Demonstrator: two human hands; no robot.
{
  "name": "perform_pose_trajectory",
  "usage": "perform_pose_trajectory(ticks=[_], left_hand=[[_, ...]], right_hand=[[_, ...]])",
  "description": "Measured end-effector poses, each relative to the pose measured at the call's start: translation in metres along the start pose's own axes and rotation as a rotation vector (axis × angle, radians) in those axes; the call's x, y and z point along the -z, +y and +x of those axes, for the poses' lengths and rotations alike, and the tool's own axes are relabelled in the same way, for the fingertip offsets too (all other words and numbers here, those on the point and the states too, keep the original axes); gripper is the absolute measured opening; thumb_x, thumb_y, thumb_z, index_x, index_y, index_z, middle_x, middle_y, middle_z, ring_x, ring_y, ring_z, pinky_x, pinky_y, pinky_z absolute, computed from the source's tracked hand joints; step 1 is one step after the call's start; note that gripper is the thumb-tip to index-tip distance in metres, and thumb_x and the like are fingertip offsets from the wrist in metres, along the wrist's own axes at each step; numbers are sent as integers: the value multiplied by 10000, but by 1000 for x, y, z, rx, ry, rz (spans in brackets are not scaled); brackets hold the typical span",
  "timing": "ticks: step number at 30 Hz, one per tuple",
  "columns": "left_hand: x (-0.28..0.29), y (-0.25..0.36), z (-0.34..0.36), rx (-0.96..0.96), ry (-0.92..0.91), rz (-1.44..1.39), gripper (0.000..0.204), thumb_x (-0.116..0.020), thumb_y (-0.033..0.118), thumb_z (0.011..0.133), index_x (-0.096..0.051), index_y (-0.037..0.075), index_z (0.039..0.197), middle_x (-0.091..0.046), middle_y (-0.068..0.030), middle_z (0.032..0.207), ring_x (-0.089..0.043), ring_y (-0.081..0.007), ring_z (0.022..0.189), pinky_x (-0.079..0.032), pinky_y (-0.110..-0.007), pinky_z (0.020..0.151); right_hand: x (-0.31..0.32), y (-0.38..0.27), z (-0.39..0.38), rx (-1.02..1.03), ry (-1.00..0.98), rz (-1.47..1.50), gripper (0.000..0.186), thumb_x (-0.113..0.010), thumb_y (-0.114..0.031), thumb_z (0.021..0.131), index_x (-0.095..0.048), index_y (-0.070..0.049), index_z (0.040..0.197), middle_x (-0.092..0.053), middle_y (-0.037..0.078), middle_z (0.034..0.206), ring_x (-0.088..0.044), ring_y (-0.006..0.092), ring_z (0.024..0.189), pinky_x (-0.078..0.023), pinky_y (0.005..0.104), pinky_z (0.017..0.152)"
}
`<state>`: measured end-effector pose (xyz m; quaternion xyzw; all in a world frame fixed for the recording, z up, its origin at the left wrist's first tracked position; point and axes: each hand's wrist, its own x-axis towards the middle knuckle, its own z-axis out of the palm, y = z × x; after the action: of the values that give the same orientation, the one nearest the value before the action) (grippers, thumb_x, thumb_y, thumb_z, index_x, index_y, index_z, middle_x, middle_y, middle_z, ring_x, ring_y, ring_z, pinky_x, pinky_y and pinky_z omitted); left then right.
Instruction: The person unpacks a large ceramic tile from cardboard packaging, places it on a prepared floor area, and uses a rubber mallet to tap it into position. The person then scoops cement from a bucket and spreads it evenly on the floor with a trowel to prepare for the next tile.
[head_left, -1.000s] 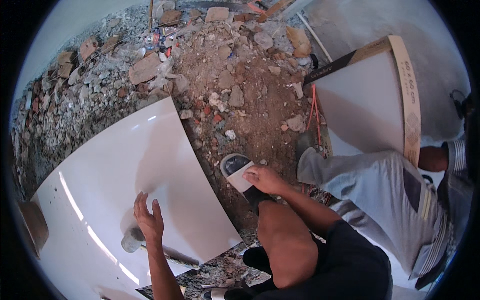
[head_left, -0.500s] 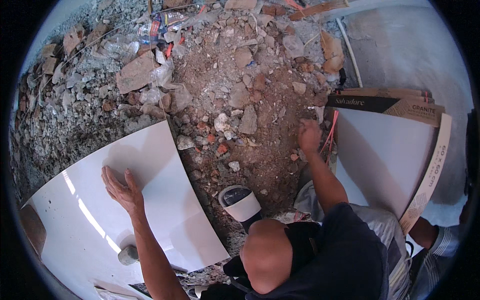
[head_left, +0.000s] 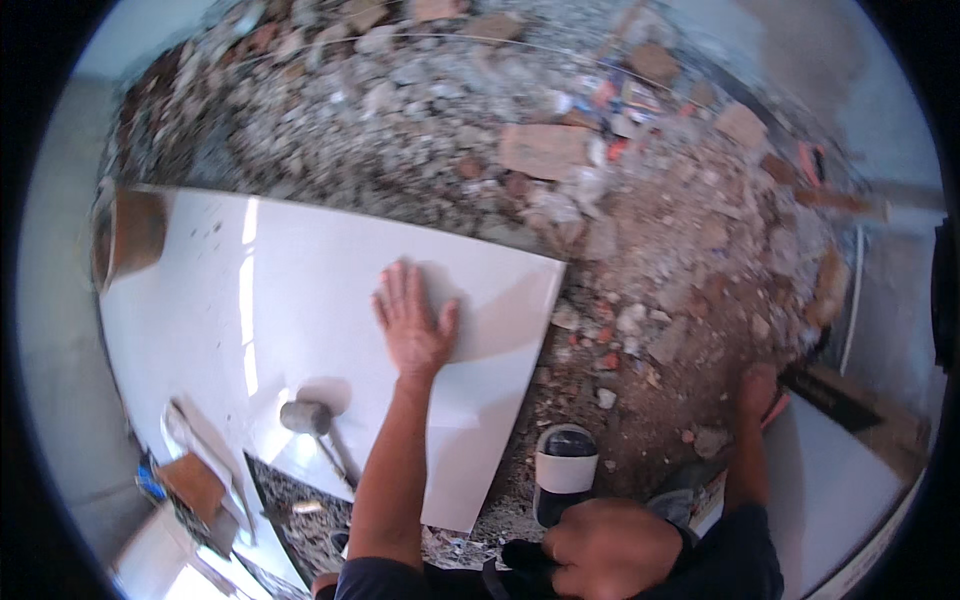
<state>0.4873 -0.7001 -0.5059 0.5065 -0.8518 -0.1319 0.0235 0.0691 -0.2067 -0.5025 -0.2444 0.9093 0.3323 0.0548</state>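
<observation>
My left hand (head_left: 412,325) lies flat with spread fingers on a large glossy white floor tile (head_left: 480,290), near its far right part. To the left of my forearm, a mallet (head_left: 306,417) with a grey head rests on the white tiles. My right hand (head_left: 757,388) is low over the brown dirt (head_left: 690,380), beside a stack of boxed tiles (head_left: 830,480). Blur hides its fingers, so I cannot make out whether it holds anything. My bare knee and a foot in a dark sandal with a white strap (head_left: 566,470) are between my arms.
Broken rubble (head_left: 330,110) spreads beyond the tiles, with brick pieces and plastic scraps. A thin string (head_left: 450,37) runs across it. A brown bucket (head_left: 132,238) stands at the tiles' far left corner. A brown flat piece (head_left: 197,485) lies at lower left. A pale pipe (head_left: 853,300) is at right.
The view has swung left, so the tiles, rubble and both hands appear farther right. More of the left side shows, including the whole bucket. My left hand stays flat on the tile.
</observation>
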Motion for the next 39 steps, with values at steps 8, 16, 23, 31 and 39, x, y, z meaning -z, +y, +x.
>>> perform_pose_trajectory(ticks=[8,16,23,31,39], left_hand=[[5,2,0,23,6,-45,719,-528,498,886,-357,75,1441,-255,-134,1546,-156,-316,1454,-61,-512,1170],[4,-3,-4,3,-184,124,721,-520,499,888,-357,68,1443,-277,-137,1539,-171,-324,1450,-56,-525,1167],[-4,-2,-2,-28,64,20,716,-531,480,895,-358,44,1435,-291,-166,1527,-188,-340,1444,-74,-538,1157],[5,5,4,-17,108,-11,638,-530,410,919,-377,35,1412,-330,-170,1504,-213,-358,1432,-33,-556,1144],[10,88,118,-214,179,-228,439,-642,174,853,-517,100,1267,-477,-111,1373,-338,-319,1372,-100,-553,1133]], right_hand=[[174,-161,44,39,-152,1642,244,-613,-142,906,-632,-6,1108,-660,68,1005,-625,166,907,-503,306,782],[404,-431,-44,1127,-257,1635,187,-658,-174,825,-652,-39,954,-647,142,914,-644,306,871,-508,371,788],[365,-368,107,581,501,1597,104,-611,-98,886,-636,-29,959,-640,134,981,-615,275,965,-470,361,882],[259,-339,212,261,674,794,483,-498,-398,938,-533,-41,1262,-504,140,1321,-422,338,1261,-262,537,1062],[248,-345,214,304,646,797,496,-490,-372,931,-513,-35,1294,-492,133,1350,-381,348,1303,-218,546,1093]])
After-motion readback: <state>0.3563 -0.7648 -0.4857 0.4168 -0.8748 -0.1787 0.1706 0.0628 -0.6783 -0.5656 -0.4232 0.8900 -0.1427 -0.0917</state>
